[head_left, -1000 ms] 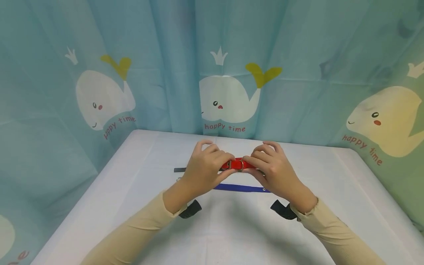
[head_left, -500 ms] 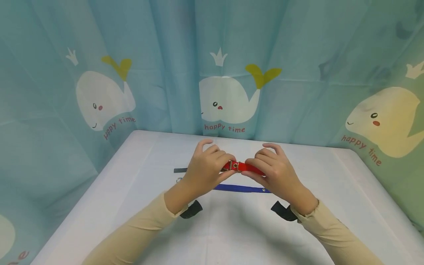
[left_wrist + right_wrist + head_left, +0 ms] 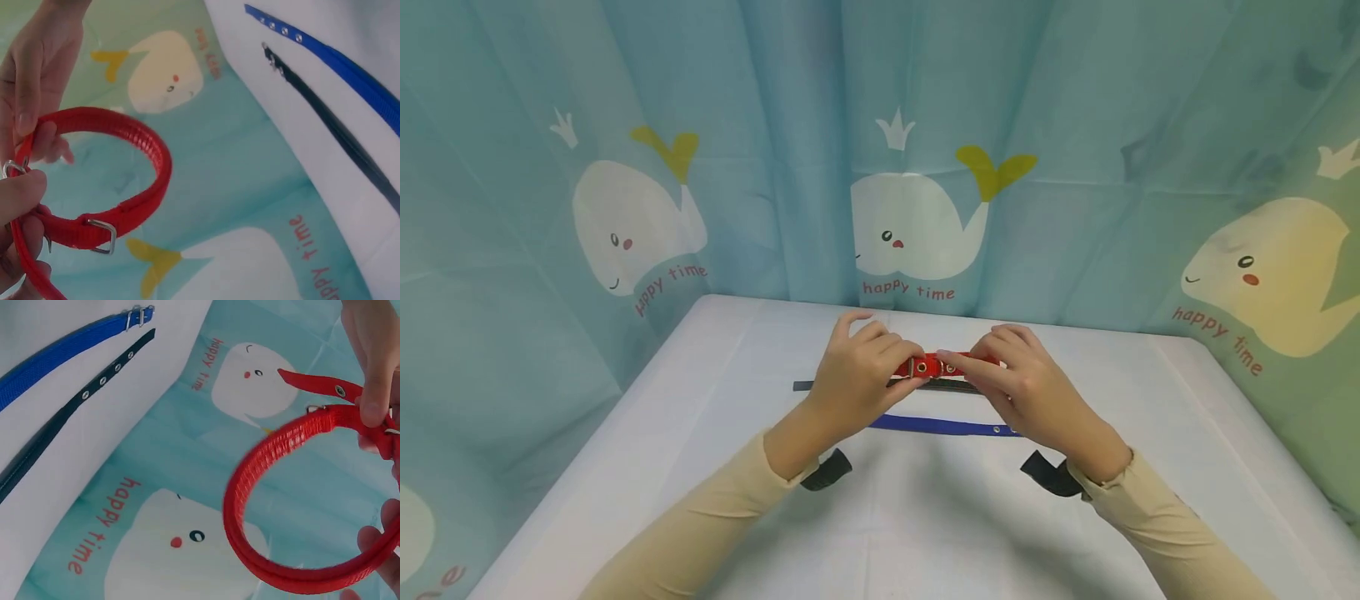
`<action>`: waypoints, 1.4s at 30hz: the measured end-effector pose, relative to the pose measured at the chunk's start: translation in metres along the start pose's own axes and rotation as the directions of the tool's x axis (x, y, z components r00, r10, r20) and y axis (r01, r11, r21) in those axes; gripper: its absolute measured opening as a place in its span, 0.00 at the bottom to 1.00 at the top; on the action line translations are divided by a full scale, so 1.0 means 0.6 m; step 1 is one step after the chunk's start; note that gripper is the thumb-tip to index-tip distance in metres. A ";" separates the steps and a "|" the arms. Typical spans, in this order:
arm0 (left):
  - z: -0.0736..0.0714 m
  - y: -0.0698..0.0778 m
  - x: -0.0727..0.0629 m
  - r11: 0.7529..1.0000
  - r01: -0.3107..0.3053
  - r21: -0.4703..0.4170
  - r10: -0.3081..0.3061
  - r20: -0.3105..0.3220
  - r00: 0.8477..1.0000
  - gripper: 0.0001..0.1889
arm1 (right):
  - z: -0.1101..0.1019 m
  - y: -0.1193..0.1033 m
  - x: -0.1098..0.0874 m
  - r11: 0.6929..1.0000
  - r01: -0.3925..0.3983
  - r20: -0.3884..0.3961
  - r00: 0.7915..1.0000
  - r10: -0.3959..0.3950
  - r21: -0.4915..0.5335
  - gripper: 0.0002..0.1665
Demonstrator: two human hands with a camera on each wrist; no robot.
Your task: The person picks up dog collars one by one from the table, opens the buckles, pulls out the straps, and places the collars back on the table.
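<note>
A red pet collar (image 3: 928,367) with a metal buckle and eyelets is held up over the table, bent into a ring. My left hand (image 3: 867,367) pinches it beside the buckle, thumb below and fingers above. On the other side, my right hand (image 3: 1028,385) grips the strap, its index finger laid along the buckle area. The ring of the red collar (image 3: 159,162) shows whole in the left wrist view. In the right wrist view, the free tip of the collar (image 3: 319,384), with an eyelet, sticks out past the left thumb.
A black collar (image 3: 951,386) lies straight on the white table (image 3: 925,533) behind a blue collar (image 3: 936,426); both run sideways beneath the hands. Behind the table hangs a blue curtain (image 3: 805,125) printed with whales. Black bands (image 3: 826,469) sit at the wrists.
The hands have shifted slightly apart, the left one leftward. The red collar's buckle has moved left, and more of the strap and the black collar below it shows between the hands.
</note>
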State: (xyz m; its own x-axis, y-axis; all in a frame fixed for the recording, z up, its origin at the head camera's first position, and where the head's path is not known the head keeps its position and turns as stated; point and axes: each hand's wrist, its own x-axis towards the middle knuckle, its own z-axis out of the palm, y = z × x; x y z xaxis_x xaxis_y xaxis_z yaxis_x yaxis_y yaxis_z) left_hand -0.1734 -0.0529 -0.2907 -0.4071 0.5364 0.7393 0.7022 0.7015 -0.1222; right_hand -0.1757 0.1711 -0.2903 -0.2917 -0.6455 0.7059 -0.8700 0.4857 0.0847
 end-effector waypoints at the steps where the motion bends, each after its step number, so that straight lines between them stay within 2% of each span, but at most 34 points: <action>1: 0.000 0.000 0.000 1.000 -0.003 -0.001 0.003 -0.002 1.000 0.13 | 0.001 0.000 0.001 1.000 0.003 -0.004 1.000 -0.003 -0.001 0.21; 5: 0.004 0.003 -0.001 1.000 -0.024 0.006 0.024 0.017 1.000 0.13 | 0.007 0.001 0.003 0.998 0.031 -0.014 0.999 -0.031 -0.048 0.21; 10: 0.004 -0.001 -0.006 1.000 -0.006 0.026 0.005 0.033 0.999 0.13 | 0.006 0.008 0.000 0.993 0.049 -0.010 0.999 -0.050 -0.107 0.22; 14: 0.007 0.000 -0.004 0.999 -0.028 0.015 0.028 0.025 0.999 0.11 | 0.009 0.007 0.002 0.994 0.063 0.013 0.998 -0.062 -0.089 0.20; 17: 0.008 0.001 -0.002 0.999 -0.042 0.024 0.042 0.021 0.999 0.12 | 0.012 0.006 0.004 0.994 0.064 0.002 0.998 -0.064 -0.084 0.20; 23: 0.005 -0.001 -0.005 0.999 -0.018 0.036 0.017 0.044 0.999 0.13 | 0.011 0.010 0.000 0.994 0.061 -0.012 0.998 -0.062 -0.087 0.24; 30: 0.010 0.005 -0.005 1.000 -0.010 -0.007 0.011 0.054 0.999 0.12 | 0.012 0.005 0.000 0.999 0.033 0.013 0.999 -0.033 -0.009 0.22; 36: 0.014 0.010 -0.006 1.000 -0.004 -0.017 0.005 0.048 0.999 0.13 | 0.018 0.002 0.000 1.000 0.020 0.008 1.000 -0.020 -0.020 0.24; 42: 0.013 0.003 -0.006 1.000 0.015 -0.013 -0.015 0.037 0.999 0.12 | 0.014 0.009 -0.002 1.000 -0.007 -0.022 1.000 0.006 -0.028 0.26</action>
State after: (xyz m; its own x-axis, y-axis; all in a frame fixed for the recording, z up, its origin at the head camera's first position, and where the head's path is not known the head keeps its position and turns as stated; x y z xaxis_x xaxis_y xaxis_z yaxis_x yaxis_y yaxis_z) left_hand -0.1754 -0.0496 -0.2989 -0.4387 0.5426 0.7164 0.7036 0.7033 -0.1019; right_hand -0.1833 0.1700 -0.2967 -0.2884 -0.6295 0.7215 -0.8567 0.5062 0.0993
